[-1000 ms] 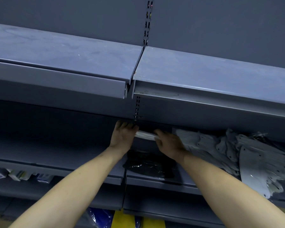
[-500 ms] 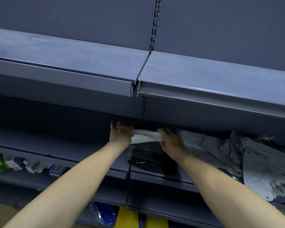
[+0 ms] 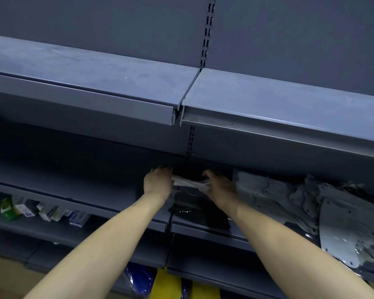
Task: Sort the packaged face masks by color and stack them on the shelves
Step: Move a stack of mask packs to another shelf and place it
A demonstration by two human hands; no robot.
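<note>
Crinkly white mask packet (image 3: 190, 184), both hands' grip

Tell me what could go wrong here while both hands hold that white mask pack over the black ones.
1. The white pack is held between the left hand and right hand directly above the black packs; released there, it would mix colors.
2. The white pile to the right spreads loosely to the shelf's front edge; a forearm brush could knock packs off.
</note>
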